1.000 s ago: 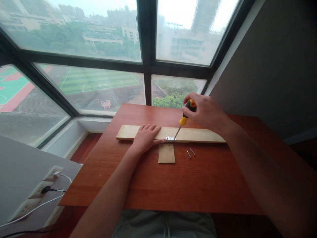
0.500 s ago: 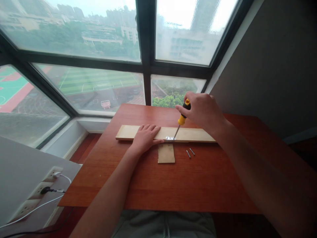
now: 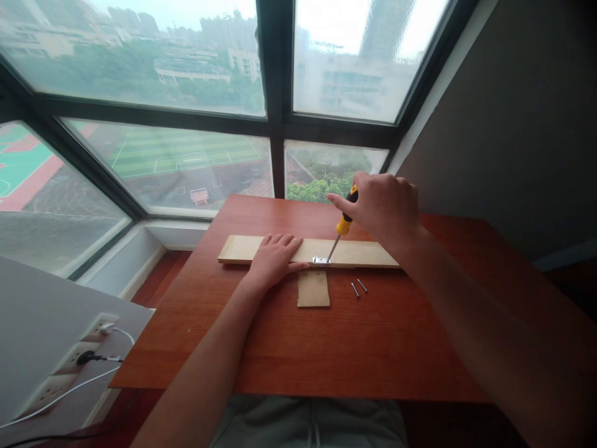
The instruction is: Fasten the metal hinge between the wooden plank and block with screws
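Note:
A long pale wooden board (image 3: 359,252) lies crosswise on the table. My left hand (image 3: 275,258) rests flat on it, fingers stretched out and thumb along its near edge. Just right of that thumb, a small silver hinge (image 3: 321,260) sits at the board's near edge. My right hand (image 3: 385,202) is wrapped round the handle of a yellow and black screwdriver (image 3: 344,224). Its shaft slants down to the left, and the tip meets the right end of the hinge. Whether a screw is under the tip is too small to tell.
On the reddish-brown table (image 3: 289,354), a small square wooden piece (image 3: 313,290) lies just below the hinge. Two screws (image 3: 359,287) lie to its right. Windows (image 3: 186,162) rise behind the table, and wall sockets with cables (image 3: 88,356) are at the left.
My right hand has turned a little on the screwdriver handle and shifted slightly to the right at the knuckles. My left hand, the board and the hinge look unmoved.

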`<state>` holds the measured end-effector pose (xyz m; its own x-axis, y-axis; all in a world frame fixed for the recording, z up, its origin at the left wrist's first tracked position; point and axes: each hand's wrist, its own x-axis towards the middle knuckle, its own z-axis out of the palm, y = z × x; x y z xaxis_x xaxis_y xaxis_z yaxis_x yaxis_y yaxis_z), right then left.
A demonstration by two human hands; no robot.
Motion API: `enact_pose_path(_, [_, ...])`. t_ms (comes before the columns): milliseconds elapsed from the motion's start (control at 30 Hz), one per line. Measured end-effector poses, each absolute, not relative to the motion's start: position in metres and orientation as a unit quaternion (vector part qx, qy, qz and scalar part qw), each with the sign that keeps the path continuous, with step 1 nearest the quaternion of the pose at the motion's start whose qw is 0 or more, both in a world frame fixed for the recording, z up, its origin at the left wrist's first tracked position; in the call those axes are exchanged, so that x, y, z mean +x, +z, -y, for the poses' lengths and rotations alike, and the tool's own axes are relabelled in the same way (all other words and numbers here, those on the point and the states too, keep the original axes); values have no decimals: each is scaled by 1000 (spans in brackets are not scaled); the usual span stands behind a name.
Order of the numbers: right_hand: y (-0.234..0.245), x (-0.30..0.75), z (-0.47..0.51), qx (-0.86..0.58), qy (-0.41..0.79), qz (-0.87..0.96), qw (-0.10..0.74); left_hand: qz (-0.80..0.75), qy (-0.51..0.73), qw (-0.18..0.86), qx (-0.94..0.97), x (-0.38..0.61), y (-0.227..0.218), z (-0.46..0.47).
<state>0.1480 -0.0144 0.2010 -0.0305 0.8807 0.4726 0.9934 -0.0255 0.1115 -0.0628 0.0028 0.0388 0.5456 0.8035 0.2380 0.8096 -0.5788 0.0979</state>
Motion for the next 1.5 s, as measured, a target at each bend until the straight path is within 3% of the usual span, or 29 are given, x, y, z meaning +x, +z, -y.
enact_pose_path(467, [197, 148, 9, -640, -244, 708, 171, 457, -128, 9, -880, -63, 40, -3])
enact_pose_path(800, [199, 147, 8, -638, -186, 733, 143, 458, -129, 6, -880, -63, 38, -3])
enact_pose_path(1033, [196, 154, 5, -595, -159, 769, 169, 459, -128, 9, -879, -63, 39, -3])
enact_pose_path(1333, [209, 165, 7, -484, 38, 853, 190, 456, -130, 5, -880, -63, 38, -5])
enact_pose_path(1500, [207, 163, 9, -572, -60, 802, 162, 457, -129, 6, -880, -63, 38, -4])
